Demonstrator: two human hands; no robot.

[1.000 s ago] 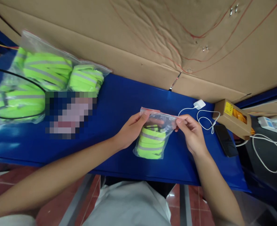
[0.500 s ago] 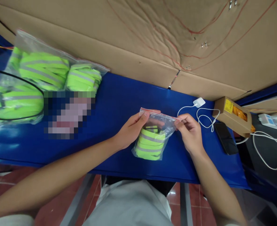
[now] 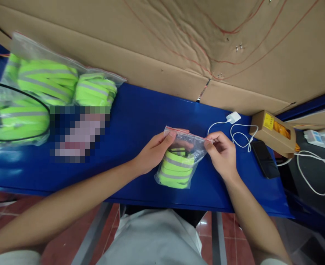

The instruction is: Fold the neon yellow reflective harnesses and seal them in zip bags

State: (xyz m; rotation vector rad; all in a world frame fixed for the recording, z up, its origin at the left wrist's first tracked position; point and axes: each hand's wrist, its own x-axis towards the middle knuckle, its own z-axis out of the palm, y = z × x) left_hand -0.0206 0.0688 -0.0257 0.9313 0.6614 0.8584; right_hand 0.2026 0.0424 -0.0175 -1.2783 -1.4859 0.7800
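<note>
A clear zip-lock bag (image 3: 197, 149) with a red-edged seal is held up between my two hands over the blue table. Inside it sits a folded neon-green strap (image 3: 177, 170) with grey reflective stripes and a dark buckle-like piece on top. My left hand (image 3: 157, 147) grips the bag's upper left corner, thumb in front and fingers behind the plastic. At the upper right corner, my right hand (image 3: 221, 151) pinches the seal between thumb and fingers. The bag's top edge is stretched between them.
Larger clear bags of green reflective straps (image 3: 48, 81) lie at the left, near a blurred-out patch (image 3: 79, 134). To the right are a white charger (image 3: 233, 117) with its cable, a black phone (image 3: 265, 160) and a cardboard box (image 3: 275, 134). A cardboard wall (image 3: 151, 70) backs the blue table (image 3: 140, 110).
Both hands keep hold of the bag in nearly the same place. The whole view has shifted slightly; otherwise little differs.
</note>
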